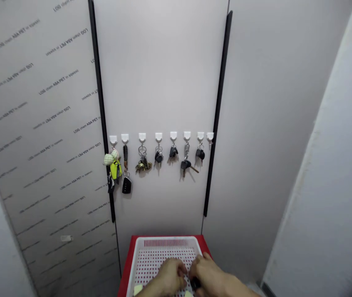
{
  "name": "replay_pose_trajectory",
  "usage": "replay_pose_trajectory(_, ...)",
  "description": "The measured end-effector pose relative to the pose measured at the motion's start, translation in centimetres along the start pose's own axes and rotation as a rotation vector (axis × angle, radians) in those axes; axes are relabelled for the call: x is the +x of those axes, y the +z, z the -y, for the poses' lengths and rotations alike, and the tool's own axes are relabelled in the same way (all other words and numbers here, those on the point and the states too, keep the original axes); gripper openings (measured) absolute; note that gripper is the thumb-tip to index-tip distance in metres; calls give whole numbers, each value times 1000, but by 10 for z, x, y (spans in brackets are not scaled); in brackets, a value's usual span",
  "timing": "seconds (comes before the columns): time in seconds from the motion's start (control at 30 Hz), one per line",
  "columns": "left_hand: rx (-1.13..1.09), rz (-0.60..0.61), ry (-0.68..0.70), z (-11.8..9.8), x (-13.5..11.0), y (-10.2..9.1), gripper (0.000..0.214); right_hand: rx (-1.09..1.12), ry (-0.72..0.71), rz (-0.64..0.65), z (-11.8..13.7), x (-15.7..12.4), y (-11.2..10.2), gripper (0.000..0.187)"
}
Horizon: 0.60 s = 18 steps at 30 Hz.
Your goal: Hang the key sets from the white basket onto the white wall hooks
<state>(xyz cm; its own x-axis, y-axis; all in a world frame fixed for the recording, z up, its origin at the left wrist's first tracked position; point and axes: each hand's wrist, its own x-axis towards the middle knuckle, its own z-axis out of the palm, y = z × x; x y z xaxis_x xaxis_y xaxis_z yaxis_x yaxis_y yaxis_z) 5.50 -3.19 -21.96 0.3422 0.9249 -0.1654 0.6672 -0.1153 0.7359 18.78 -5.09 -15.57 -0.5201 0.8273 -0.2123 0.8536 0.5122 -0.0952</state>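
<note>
1. The right hand (206,270) looks curled round a small, glossy black object (195,284), down over the right side of the white, perforated plastic basket (198,246). It seems gripped, though the fingers hide most of it; I can't tell what it is.

2. The left hand (171,275) is just beside it, fingers bent inward. I can't tell from here whether it holds anything.

3. With the hands that close, fingers could get in each other's way, and a loose pinch might let the black object drop. The basket floor would probably catch it, but anything thin enough could snag in the holes.

4. Pale yellow blocky pieces (138,288) lie low in the basket, one at the left and one near the hands; a careless wrist could shove them about.

5. The red stand (204,242) shows only a narrow border round the basket, so a hard nudge might push the basket past its edge. The right hand already overlaps the right rim.

6. Above, white adhesive hooks (142,137) run in a row with bunches of keys (159,156) hanging from most. The rightmost sits tight against the black vertical strip (217,111), leaving little finger room; a sharp tug could peel a hook. Plain grey-white panel (160,210) between keys and basket gives the hands space to rise.
</note>
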Motion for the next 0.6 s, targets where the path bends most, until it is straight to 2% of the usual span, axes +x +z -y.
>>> replay_pose_trajectory(0.13, 145, -36, 62, 2, -4, -1, 31, -69, -2, -16, 4, 3, 7, 27)
replay_pose_trajectory(0.23, 134, -77, 77, 2, -3, -3, 29, -65, -1, -60, 3, 7, 6, 26)
replay_pose_trajectory(0.33, -23, -60, 30, 3, -2, -3, 31, 16, 19, -137, 4, 6, 5, 24)
replay_pose_trajectory(0.43, -275, -3, -6, -1, -1, -5, 30, 174, -1, -216, 3, 5, 1, 25)
replay_pose_trajectory(0.53, -475, 35, 54, -14, -3, -13, 19, 384, -16, -293, 1, 7, -6, 25)
replay_pose_trajectory(0.6, -497, 32, 118, -27, -6, -22, 14, 542, -23, -363, -2, 11, -12, 23)
